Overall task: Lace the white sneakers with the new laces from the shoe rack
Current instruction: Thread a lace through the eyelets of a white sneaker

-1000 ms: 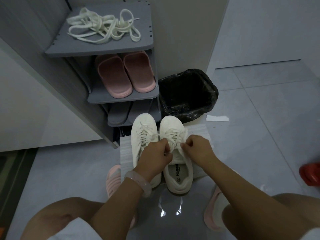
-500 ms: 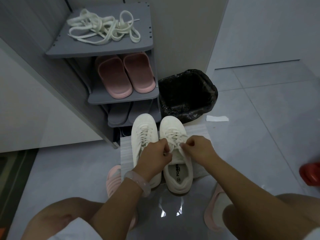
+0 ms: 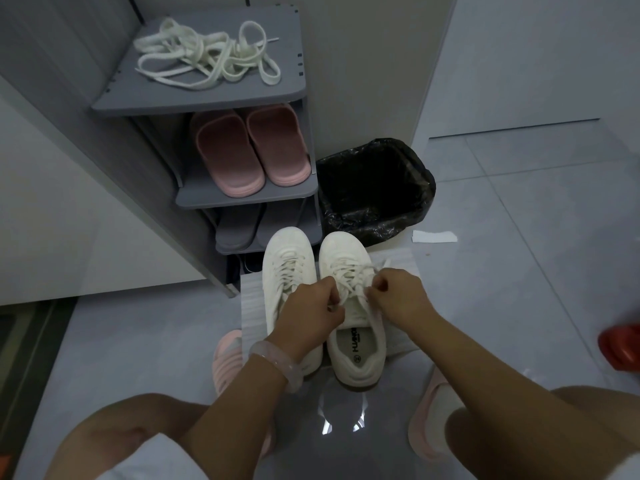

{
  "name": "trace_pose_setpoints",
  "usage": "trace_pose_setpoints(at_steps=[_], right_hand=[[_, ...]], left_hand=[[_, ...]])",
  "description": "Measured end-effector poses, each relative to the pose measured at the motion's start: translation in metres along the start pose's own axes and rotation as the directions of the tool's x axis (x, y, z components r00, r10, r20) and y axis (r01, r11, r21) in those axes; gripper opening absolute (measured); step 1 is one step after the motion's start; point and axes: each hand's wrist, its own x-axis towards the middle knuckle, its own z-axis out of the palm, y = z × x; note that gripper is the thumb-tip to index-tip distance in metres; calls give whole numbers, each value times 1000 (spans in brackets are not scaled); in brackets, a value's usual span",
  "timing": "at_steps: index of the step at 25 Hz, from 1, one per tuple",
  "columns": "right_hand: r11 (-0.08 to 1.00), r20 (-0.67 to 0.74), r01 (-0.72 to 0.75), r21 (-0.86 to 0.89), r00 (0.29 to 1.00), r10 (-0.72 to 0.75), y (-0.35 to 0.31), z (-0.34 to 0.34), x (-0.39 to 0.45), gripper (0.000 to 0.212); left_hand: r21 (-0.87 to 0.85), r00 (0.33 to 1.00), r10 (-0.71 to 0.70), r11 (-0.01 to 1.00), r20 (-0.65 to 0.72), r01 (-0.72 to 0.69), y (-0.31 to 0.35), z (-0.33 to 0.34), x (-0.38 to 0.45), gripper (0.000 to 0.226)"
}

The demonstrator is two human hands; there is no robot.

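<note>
Crowding the corner ahead is a grey shoe rack whose top shelf carries a loose tangle of white laces; a pair of pink slippers sits on the shelf below, and grey slippers on the one under that. A bin lined with a black bag stands just beside the rack, with a white paper scrap on the floor tiles near it and a red object at the frame's right edge. Two white sneakers stand side by side on a pale ribbed mat at the foot of the rack, toes toward it. The left hand, with a translucent bangle on its wrist, covers the rear of the left sneaker and reaches over the right sneaker, whose printed insole shows. The right hand is over that shoe's tongue. Both hands' fingers are curled tight, each pinching a strand of the lace threaded through that shoe. Pink sandals on the person's feet flank the sneakers.
</note>
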Motion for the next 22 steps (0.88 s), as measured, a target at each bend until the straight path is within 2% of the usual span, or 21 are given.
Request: trace_pose_setpoints(at_steps=[1,3,5,7,9,11,12,13,15,17,19,22], right_hand=[[999,-59,38,23,998,-36,-1,0,0,29],[979,-280,96,182,959,-42,-3,-6,4,18],[900,-466,153,408,883,61,-7,-21,8,12],[855,-526,180,487,841,123,-7,-31,11,11],[951,-427,44,307,899,96,-1,-32,11,13],[996,-214,-76,45,973,84,4,-21,7,20],[996,-118,-82,-24,990,78,4,-16,3,31],[999,-46,-42,-33,998,40,3,-12,1,43],[990,62,127,67,989,-131,1,-11,-1,60],[956,196,286,72,935,-295,4,-9,0,72],[936,284,348,-48,903,-321,9,-6,3,80],[895,298,359,-263,913,-279,11,-4,7,84]], left_hand=[[2,1000,-2,1000,0,2,0,0,0,13],[7,1000,-7,1000,3,7,1,0,0,13],[11,1000,-18,1000,8,18,1,-1,0,13],[-4,1000,-30,1000,2,30,1,0,1,11],[-58,996,-79,995,-35,77,2,1,2,12],[-52,992,-99,994,-82,95,1,4,8,21],[-8,991,-83,997,-103,83,1,6,10,22],[39,991,-70,996,-117,75,2,7,13,21],[124,990,-51,990,-135,68,5,10,17,21],[249,990,-23,967,-139,57,10,14,19,21],[342,992,-12,938,-128,55,15,16,20,22],[387,991,-16,920,-136,68,18,18,23,23]])
